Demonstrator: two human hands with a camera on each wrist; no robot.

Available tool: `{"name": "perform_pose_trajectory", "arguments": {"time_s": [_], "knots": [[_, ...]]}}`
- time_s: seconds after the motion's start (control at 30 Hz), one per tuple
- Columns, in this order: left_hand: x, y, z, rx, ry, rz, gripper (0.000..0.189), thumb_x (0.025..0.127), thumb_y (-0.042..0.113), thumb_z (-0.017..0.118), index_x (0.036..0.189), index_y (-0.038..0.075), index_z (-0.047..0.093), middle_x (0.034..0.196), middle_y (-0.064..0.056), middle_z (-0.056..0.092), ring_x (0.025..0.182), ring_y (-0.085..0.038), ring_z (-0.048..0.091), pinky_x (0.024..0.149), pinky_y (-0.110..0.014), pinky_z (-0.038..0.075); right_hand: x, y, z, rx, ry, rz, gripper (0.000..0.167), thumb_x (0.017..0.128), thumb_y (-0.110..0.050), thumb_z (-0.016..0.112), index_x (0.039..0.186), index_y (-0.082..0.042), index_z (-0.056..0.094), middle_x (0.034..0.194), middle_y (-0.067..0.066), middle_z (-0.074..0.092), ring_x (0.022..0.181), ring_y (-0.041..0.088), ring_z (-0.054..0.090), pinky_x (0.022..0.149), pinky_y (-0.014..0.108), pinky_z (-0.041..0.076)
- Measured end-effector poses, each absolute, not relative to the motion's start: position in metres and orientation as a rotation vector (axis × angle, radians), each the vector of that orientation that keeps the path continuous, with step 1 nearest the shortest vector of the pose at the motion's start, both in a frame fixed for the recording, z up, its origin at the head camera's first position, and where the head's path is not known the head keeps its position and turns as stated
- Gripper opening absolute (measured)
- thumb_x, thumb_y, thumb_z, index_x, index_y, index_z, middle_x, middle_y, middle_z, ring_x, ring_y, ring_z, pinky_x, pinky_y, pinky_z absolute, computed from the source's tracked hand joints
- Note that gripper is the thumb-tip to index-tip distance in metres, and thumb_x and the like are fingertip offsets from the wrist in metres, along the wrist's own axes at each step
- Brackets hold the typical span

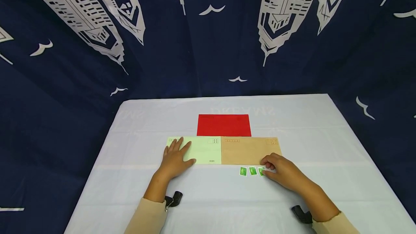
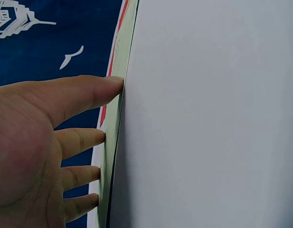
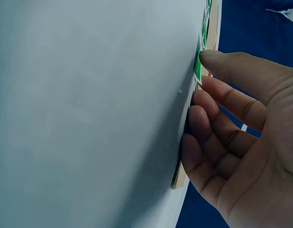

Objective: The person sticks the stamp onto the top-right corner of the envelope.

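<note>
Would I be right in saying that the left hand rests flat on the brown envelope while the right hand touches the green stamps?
Not quite: in the head view the left hand rests flat on the light green envelope, not the brown envelope. The right hand does touch the green stamps.

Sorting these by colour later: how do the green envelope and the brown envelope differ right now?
The green envelope is pale green and lies on the left; the brown envelope is tan and lies on the right. The left hand rests flat on the green one; the right hand touches the brown one's near edge. Both lie flat, side by side.
</note>
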State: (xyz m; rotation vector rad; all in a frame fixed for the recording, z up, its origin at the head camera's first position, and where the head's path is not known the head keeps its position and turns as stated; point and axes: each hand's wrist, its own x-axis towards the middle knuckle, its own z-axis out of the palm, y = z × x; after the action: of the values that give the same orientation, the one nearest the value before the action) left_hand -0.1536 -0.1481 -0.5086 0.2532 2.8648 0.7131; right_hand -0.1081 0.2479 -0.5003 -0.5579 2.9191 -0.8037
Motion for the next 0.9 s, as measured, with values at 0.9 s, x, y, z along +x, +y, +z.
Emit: {"name": "perform_pose_trajectory", "arguments": {"time_s": [0.9], "knots": [[-0.1533,-0.1494,-0.5069,0.272,2.868,0.686,0.073,0.091,0.042,0.07,0.154,0.016,0.045,0.167,-0.016,0.025,0.157,-0.041,0.013,0.122,-0.069,0.012,-0.1079,0.2452,-0.4985,-0.552,2.921,-0.823,0.019,0.086,-0.003,0.076,0.088,-0.018,0.064,0.085,-0.012,0.056,0.079,0.0,0.053,0.07,0.02,0.05]]}}
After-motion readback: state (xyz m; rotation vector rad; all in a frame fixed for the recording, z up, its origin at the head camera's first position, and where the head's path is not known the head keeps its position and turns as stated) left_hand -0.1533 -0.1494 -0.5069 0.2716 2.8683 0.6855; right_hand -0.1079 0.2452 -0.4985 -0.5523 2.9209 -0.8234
